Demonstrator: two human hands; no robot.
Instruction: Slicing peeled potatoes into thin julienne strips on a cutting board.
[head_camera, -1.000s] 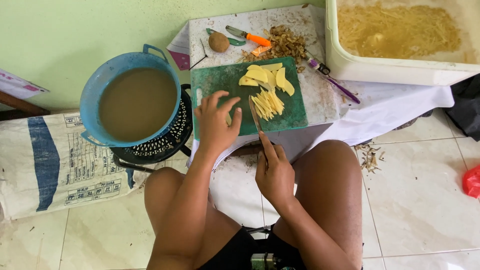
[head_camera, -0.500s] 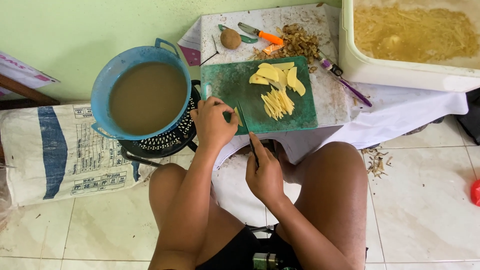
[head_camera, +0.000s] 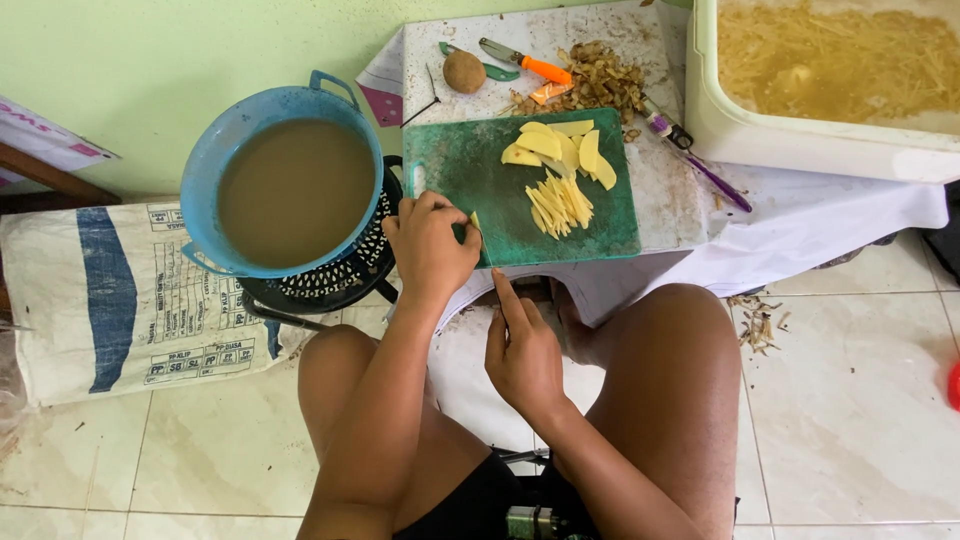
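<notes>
**Both hands at the near edge of the cutting board**

Head view: your left hand (head_camera: 432, 243) is curled shut at the board's 7 o'clock corner, fingertips pinching a small pale potato piece (head_camera: 474, 219). Your right hand (head_camera: 522, 352) sits just off the board at 6 o'clock, closed around a knife (head_camera: 484, 243), index finger stretched along it; the blade is thin and hard to make out, tip beside the pinched piece. The green cutting board (head_camera: 470, 170) lies on the bench (head_camera: 660, 190). On it, potato slices (head_camera: 560, 148) at 12 o'clock, cut sticks (head_camera: 560, 203) just below them. Past the board at 12: a whole potato (head_camera: 464, 72), an orange-handled knife (head_camera: 525, 62), a heap of peelings (head_camera: 600, 82). At the board's 9 o'clock, a blue pot (head_camera: 290, 190) of cloudy brown water. At 2 o'clock, a white tub (head_camera: 800, 140) holding more sticks in water.
</notes>
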